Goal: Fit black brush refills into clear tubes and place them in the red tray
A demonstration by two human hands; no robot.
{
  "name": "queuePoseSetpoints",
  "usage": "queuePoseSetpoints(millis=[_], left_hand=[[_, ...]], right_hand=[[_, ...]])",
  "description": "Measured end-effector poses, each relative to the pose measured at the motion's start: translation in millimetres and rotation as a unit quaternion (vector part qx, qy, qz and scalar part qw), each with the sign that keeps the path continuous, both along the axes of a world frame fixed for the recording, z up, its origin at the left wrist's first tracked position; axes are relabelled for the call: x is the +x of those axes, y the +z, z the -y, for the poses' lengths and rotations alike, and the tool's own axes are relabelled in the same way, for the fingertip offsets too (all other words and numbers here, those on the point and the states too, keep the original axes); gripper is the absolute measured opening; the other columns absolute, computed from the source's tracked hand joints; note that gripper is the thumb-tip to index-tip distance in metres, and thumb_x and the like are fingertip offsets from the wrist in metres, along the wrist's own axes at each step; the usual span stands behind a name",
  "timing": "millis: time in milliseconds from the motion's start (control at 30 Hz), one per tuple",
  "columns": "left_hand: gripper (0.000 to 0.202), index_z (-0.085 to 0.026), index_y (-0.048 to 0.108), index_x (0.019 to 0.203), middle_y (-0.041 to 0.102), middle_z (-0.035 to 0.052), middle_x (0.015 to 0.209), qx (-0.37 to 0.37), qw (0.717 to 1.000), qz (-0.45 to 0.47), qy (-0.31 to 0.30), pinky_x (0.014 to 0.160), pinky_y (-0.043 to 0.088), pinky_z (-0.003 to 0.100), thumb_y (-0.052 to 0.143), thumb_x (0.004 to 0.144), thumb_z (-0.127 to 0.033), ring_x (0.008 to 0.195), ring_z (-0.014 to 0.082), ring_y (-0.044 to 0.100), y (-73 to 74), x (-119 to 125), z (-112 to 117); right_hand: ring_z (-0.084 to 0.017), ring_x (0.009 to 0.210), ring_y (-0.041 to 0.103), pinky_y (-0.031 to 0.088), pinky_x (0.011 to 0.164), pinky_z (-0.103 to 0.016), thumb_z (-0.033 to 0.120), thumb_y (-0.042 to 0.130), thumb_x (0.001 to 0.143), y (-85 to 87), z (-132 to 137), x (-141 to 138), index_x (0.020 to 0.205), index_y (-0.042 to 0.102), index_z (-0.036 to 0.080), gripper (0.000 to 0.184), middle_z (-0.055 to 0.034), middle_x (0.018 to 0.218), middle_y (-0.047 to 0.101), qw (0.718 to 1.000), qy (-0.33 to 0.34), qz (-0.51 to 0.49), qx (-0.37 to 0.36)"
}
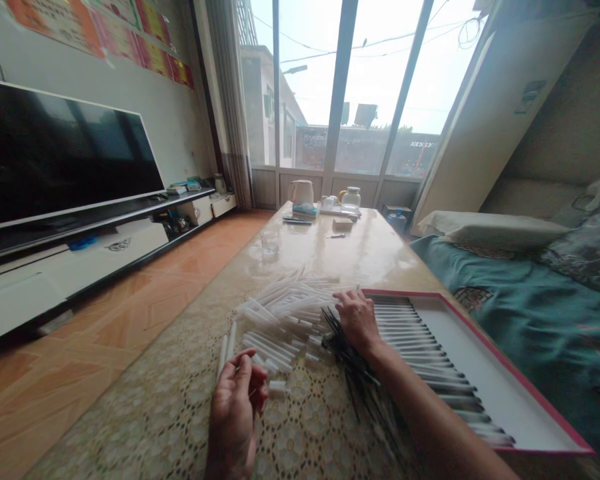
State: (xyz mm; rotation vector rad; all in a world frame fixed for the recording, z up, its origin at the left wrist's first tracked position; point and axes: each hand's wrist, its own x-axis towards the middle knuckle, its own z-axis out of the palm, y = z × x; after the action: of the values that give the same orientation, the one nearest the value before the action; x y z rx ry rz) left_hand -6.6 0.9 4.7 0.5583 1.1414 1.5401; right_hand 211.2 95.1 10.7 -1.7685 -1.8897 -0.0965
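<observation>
My left hand [237, 400] is at the front of the table, palm turned inward, with curled fingers and the thumb against the index finger; what they hold, if anything, I cannot make out. Just beyond it lie clear-white plastic tubes [267, 350] and small clear caps [277, 389]. My right hand [356, 319] is at the left rim of a shallow red-edged box [500, 360], fingertips bent down together; a small tip shows by them. Under my right wrist lies a bundle of thin black sticks [353, 363]. Inside the box, dark-ended tubes [420, 347] lie in a row.
A drinking glass [270, 243] stands beyond the loose tubes. Farther back are a kettle [301, 193], a glass pitcher [350, 200] and a small box [343, 225]. A couch with a teal cover [500, 287] runs along the right; a television [70, 153] stands left.
</observation>
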Motion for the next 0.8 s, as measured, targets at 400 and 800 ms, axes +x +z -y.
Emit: queuePoseSetpoints(millis=[400,800], left_hand=[[0.031,-0.012,0.066,0.092,0.07,0.0071,0.074,-0.088,0.963,0.049,-0.251,0.054,0.049,0.022,0.074,0.066,-0.026,0.057,0.0121,0.062,-1.5,23.2,16.0],[0.013,-0.011,0.069,0.083,0.072,0.0082,0.073,-0.103,0.973,0.108,-0.179,0.059,0.053,0.021,0.07,0.071,-0.017,0.063,0.0139,0.066,-3.1,24.2,20.2]], right_hand=[[-0.018,0.083,0.055,0.038,0.075,-0.029,0.02,0.045,0.09,-10.2,97.4,5.0,0.09,0.06,0.024,0.015,-0.0016,0.084,0.06,0.991,0.091,-0.099,0.012],[-0.022,0.079,0.053,0.036,0.073,-0.035,0.021,0.048,0.088,-16.9,118.0,-9.7,0.083,0.057,0.023,0.011,-0.0033,0.08,0.059,0.998,0.048,-0.04,-0.013]])
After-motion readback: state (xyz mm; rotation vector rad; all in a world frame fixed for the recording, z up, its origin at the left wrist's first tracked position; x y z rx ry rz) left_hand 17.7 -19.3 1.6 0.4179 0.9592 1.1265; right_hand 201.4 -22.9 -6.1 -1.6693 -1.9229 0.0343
